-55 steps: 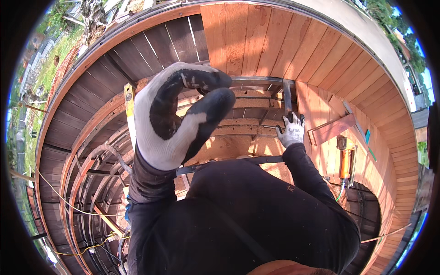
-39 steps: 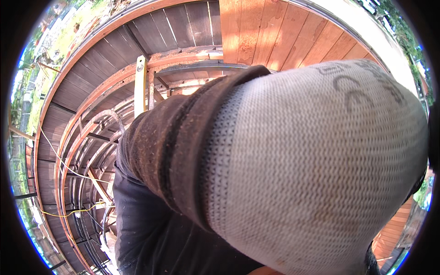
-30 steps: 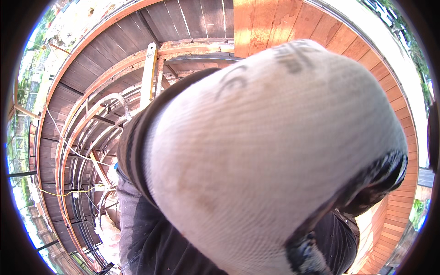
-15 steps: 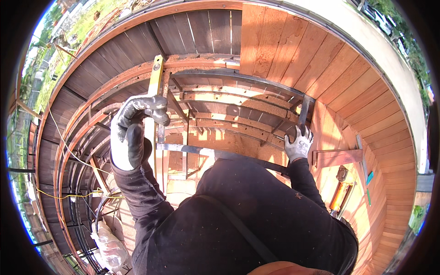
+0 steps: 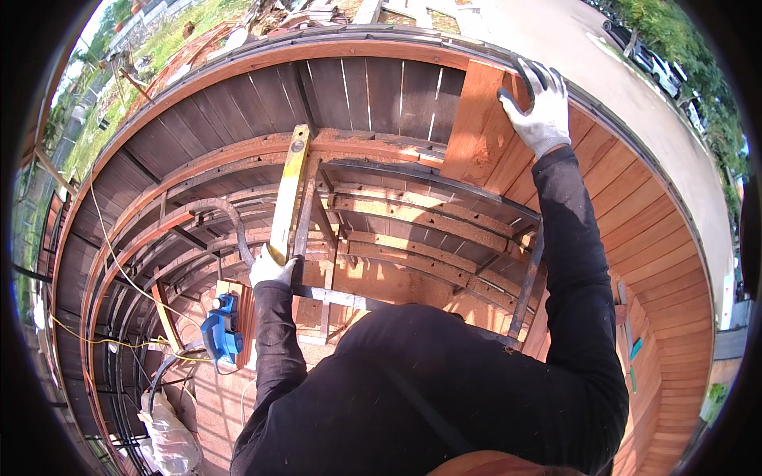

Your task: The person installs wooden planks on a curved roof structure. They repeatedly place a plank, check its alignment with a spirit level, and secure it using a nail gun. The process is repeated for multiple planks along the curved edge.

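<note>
My left hand, in a white and dark work glove, is closed around the lower end of a yellow spirit level. The level slants upward, and its far end overlaps the curved wooden rail below the dark boards. A bar of the metal frame runs right beside it. My right hand, gloved alike, reaches far forward with fingers spread. It rests at the upper edge of the reddish wood boards, near the end of that planked section; its exact contact cannot be made out.
A blue power planer sits on wood at the left, with a yellow cord near it. A plastic-wrapped bundle lies at lower left. Curved metal ribs line the left side. A metal crossbar spans before me.
My right hand has left the metal frame at right and moved up and forward to the boards' edge. My left hand has turned and now grips the level's lower end. The planer has come into view.
</note>
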Demonstrator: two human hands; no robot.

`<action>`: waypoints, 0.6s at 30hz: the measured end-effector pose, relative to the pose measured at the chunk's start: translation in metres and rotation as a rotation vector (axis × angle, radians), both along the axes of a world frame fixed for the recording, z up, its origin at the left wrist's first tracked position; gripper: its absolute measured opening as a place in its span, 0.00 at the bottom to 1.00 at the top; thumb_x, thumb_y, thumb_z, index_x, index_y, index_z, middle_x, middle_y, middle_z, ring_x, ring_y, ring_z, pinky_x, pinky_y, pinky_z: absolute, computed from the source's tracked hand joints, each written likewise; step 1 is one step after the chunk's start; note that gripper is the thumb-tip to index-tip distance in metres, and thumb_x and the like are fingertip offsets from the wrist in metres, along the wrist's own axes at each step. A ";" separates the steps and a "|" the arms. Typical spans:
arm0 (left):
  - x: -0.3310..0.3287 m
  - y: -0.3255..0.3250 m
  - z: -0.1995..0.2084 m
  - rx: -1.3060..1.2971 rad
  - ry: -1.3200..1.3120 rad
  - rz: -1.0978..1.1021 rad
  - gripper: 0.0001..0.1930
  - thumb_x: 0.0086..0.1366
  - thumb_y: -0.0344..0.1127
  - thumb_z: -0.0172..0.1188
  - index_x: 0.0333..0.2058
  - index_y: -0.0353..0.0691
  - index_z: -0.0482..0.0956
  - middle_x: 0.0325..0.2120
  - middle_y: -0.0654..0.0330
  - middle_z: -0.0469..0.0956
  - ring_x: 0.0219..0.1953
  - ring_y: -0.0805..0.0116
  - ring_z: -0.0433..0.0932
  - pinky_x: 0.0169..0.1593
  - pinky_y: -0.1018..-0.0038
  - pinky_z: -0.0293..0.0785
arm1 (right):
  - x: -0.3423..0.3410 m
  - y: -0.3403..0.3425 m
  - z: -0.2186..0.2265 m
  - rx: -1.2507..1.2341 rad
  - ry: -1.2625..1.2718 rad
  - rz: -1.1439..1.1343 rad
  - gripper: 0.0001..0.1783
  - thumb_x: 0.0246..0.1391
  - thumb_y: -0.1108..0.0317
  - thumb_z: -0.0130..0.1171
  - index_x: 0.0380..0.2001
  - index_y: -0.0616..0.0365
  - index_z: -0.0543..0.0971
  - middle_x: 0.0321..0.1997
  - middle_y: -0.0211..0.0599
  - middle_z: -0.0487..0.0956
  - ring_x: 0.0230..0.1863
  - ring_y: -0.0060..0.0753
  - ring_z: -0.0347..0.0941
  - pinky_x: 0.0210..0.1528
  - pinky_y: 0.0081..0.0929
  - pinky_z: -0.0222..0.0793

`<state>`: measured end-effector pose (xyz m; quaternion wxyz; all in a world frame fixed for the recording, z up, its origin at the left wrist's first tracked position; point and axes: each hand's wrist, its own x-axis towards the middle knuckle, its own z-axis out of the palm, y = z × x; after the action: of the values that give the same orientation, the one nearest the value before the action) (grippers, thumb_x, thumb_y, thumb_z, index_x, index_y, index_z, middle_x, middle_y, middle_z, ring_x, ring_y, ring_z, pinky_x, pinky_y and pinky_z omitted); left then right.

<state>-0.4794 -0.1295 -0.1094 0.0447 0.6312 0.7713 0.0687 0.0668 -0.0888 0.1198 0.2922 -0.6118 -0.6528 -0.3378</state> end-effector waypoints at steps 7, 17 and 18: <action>-0.043 0.007 -0.024 -0.033 -0.481 -0.003 0.38 0.41 0.46 0.78 0.48 0.32 0.73 0.40 0.49 0.80 0.43 0.59 0.80 0.47 0.68 0.75 | -0.012 0.037 -0.002 -0.310 -0.136 -0.206 0.33 0.58 0.42 0.51 0.65 0.35 0.63 0.63 0.35 0.67 0.67 0.39 0.57 0.70 0.45 0.44; -0.100 0.036 0.155 0.282 -0.629 -0.183 0.35 0.55 0.37 0.71 0.57 0.28 0.65 0.38 0.56 0.74 0.33 0.70 0.72 0.40 0.75 0.71 | -0.008 0.039 -0.007 -0.303 -0.043 -0.165 0.30 0.59 0.43 0.48 0.63 0.38 0.66 0.62 0.35 0.69 0.66 0.37 0.60 0.69 0.45 0.45; -0.078 0.030 0.194 0.339 -0.619 -0.182 0.33 0.56 0.36 0.69 0.57 0.29 0.66 0.37 0.56 0.74 0.32 0.72 0.72 0.39 0.75 0.71 | -0.007 0.037 -0.005 -0.289 -0.044 -0.160 0.30 0.59 0.43 0.48 0.63 0.39 0.66 0.61 0.35 0.69 0.65 0.37 0.60 0.69 0.45 0.45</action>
<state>-0.5574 -0.0992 0.0848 0.1768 0.6449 0.6395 0.3793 0.0601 -0.0519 0.1145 0.1591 -0.6899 -0.6500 -0.2761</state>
